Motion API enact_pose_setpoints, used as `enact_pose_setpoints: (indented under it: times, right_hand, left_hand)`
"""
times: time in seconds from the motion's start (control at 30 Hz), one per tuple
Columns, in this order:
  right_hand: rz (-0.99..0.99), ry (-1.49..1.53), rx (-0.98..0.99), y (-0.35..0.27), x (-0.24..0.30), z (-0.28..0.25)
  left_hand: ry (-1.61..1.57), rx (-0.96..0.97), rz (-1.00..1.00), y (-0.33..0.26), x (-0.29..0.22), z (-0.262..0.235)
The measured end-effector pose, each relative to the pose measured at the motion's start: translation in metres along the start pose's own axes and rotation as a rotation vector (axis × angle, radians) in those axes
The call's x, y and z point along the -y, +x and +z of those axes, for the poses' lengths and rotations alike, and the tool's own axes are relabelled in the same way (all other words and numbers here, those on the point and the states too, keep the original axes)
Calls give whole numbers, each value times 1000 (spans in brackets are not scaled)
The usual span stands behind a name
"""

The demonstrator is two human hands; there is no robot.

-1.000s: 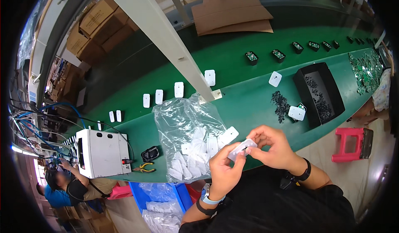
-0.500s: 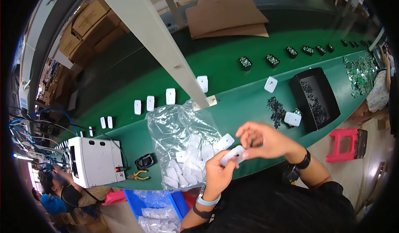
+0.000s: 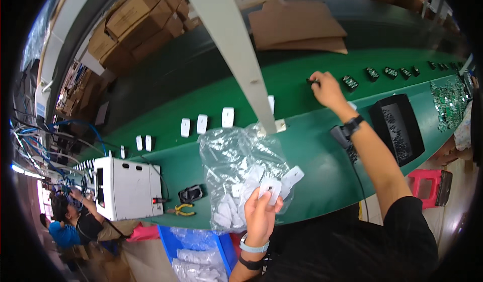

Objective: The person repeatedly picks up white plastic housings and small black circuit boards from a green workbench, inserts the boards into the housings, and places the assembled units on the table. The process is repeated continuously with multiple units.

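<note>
My left hand [image 3: 259, 216] is closed on a white plastic cover [image 3: 270, 188] with a small dark mark, held above a clear plastic bag [image 3: 236, 148]. Several similar white covers [image 3: 229, 211] lie in and on that bag. Farther off, my right arm reaches over the green belt, and my right hand [image 3: 328, 91] has its fingers closed on a small black case [image 3: 313, 81], mostly hidden by the fingers. To its right on the belt, black cases with green circuit boards [image 3: 349, 83] stand in a row.
A white machine [image 3: 128, 189], yellow-handled pliers [image 3: 181, 210] and a black tray [image 3: 191, 194] are at left. An open black box [image 3: 402, 148] of small dark parts stands right, near a pile of green boards [image 3: 448, 106]. A pale metal post [image 3: 241, 55] rises between belt and bench.
My right hand has left the white cover and stretched away to the nearest black case on the belt. My left hand keeps the cover. The view has shifted slightly.
</note>
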State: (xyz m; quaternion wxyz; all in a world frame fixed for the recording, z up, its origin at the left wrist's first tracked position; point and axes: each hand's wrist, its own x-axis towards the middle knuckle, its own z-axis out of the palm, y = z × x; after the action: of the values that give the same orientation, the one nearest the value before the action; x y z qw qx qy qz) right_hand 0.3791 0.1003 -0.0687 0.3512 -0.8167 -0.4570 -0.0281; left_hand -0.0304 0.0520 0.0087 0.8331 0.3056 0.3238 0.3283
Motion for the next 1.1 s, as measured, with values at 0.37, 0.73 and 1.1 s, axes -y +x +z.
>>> enact_pose_setpoints:
  times: [0.37,0.73,1.1]
  right_hand:
    - [222,1064,428,-203,140,-155]
    - [125,702,221,-230,147,-166]
    - [49,681,190,-237,149,-170]
  left_hand:
    - [-213,323,-217,13,31,11]
    - [-86,367,-272,-14,56,37]
    - [116,395,-204,-28,56,31]
